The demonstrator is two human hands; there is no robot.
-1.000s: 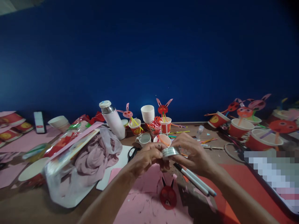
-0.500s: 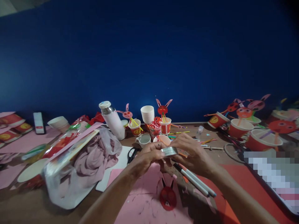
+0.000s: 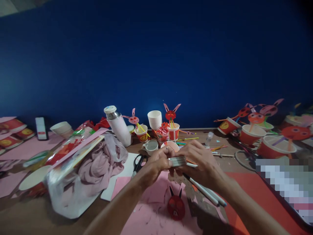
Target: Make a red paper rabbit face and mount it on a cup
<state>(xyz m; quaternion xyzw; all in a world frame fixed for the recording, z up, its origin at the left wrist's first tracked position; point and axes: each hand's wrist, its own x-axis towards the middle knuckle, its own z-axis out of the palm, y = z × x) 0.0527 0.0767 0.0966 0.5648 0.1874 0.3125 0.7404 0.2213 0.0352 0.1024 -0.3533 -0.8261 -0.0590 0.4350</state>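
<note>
Near the far edge of the tabletop stands a pink flask; your left hand has its fingers grasping a tape roll above the tabletop, beyond a red rabbit face toward the near edge; your right hand curls alongside, its fingers' hold impossible to tell.
</note>
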